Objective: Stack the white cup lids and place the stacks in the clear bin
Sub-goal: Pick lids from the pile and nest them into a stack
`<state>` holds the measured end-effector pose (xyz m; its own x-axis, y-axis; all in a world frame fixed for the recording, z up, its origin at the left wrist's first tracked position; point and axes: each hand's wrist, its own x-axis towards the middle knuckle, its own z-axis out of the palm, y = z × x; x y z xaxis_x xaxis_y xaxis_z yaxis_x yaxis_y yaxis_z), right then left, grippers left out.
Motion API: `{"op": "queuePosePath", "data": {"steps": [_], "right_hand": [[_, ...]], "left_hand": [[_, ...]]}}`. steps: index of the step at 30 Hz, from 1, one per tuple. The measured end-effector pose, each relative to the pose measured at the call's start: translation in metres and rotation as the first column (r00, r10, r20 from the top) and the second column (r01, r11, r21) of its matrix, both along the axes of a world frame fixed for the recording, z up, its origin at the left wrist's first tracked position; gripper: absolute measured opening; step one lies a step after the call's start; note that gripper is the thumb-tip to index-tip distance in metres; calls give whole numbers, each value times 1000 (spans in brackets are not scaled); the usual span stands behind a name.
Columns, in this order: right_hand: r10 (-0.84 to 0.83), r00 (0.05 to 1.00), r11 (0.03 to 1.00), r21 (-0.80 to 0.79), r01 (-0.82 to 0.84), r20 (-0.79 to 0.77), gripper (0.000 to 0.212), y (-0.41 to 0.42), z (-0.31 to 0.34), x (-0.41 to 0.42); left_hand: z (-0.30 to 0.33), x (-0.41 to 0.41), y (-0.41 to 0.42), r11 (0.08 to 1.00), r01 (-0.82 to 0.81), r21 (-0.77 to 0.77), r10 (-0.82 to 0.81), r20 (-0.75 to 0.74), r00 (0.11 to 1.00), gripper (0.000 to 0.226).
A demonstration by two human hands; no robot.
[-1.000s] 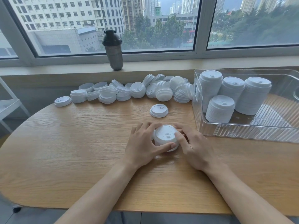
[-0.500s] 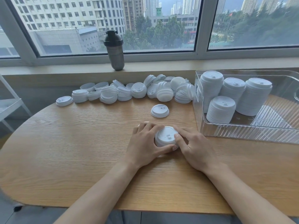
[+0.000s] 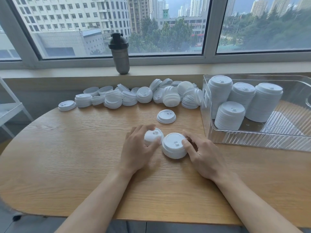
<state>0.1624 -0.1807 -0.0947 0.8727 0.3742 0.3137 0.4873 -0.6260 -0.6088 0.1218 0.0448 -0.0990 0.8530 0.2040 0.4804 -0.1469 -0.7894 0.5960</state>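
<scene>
Left hand (image 3: 136, 148) fingers curled round blurred lid stack (image 3: 153, 136), right hand (image 3: 204, 158) fingertips pinching short stack (image 3: 174, 146), stacks touching, bare table (image 3: 67, 157) leftward, clear bin (image 3: 252, 140) wall near right.

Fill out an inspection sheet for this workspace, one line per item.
Surface: wooden table, rounded corner, by a window.
Job's things: loose lids heaped along the far edge; single lid lying apart; short stack in front; four stacks standing in the clear bin.
Clutter: nothing seen.
Hands: left hand grips a blurred lid; right hand holds the short stack.
Cables: nothing seen.
Surroundings: grey shaker bottle on the sill; white shelf at left.
</scene>
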Motion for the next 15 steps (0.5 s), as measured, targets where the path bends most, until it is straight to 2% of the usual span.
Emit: {"op": "queuePosePath", "data": {"steps": [2, 5, 7, 10, 15], "right_hand": [[14, 1000, 1000, 3, -14, -25, 61, -1, 1, -1], [45, 999, 999, -28, -46, -31, 75, -2, 2, -4], [58, 998, 997, -51, -59, -25, 74, -1, 2, -4], [57, 998, 997, -53, -57, 0, 70, -2, 0, -3], [65, 998, 997, -33, -65, 14, 67, -2, -2, -2]], "left_hand": [[1, 1, 12, 998, -58, -12, 57, -56, 997, 62], [4, 3, 20, 999, -50, -2, 48, -232, 971, 72], [2, 5, 19, 998, -33, 45, 44, -291, 956, 73], [-1, 7, 17, 994, -35, 102, 64, -294, 954, 72], [3, 7, 17, 994, -44, 96, 74, -340, 938, 71]]}}
